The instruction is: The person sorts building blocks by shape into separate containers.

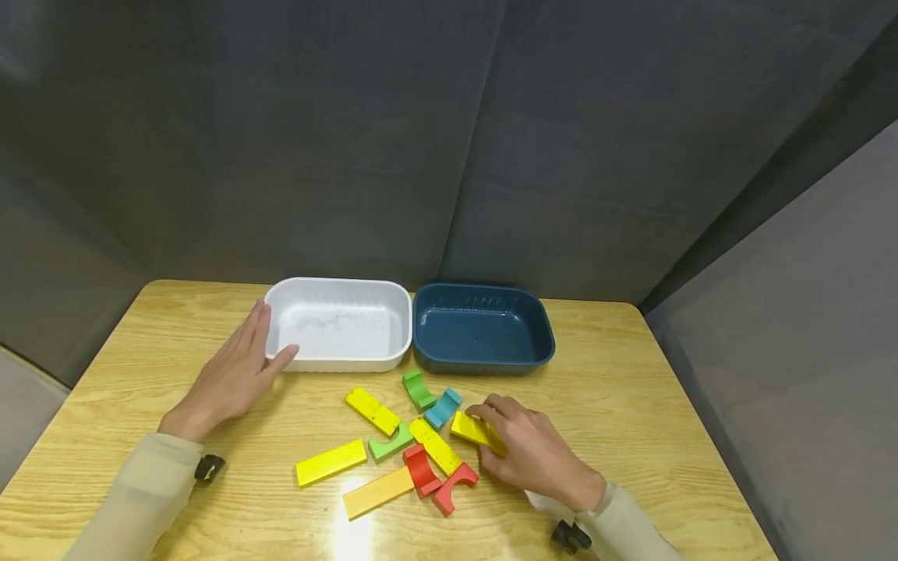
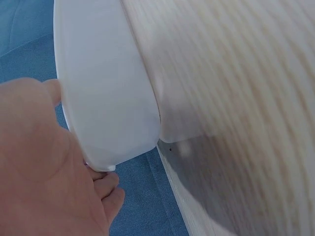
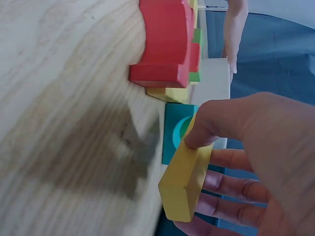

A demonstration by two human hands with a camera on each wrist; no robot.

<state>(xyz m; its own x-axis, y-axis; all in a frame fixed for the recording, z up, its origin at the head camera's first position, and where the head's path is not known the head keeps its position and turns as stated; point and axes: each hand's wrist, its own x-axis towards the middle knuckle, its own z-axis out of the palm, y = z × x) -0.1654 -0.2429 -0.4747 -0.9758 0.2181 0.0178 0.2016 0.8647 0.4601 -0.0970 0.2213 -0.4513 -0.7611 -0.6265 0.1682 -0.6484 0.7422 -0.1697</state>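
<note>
My right hand (image 1: 526, 444) pinches a yellow rectangular block (image 1: 471, 428) between thumb and fingers at the right of the scattered blocks. In the right wrist view this yellow block (image 3: 184, 182) is tilted, its shadow falling on the wood. My left hand (image 1: 235, 374) rests against the left end of a white tub (image 1: 351, 365), fingers straight along its rim, thumb spread at its front corner. The left wrist view has the tub's wall (image 2: 108, 98) beside the palm. Close to the held block lie a blue arch block (image 1: 443, 408) and a green arch block (image 1: 417, 389).
A dark blue tub (image 1: 484, 366) stands right of the white one at the table's back. On the wooden table (image 1: 631, 405) lie several more blocks, among them a yellow plank (image 1: 331, 463), an orange-yellow plank (image 1: 379, 493) and a red arch block (image 1: 456, 487). Dark cloth (image 1: 351, 140) hangs behind.
</note>
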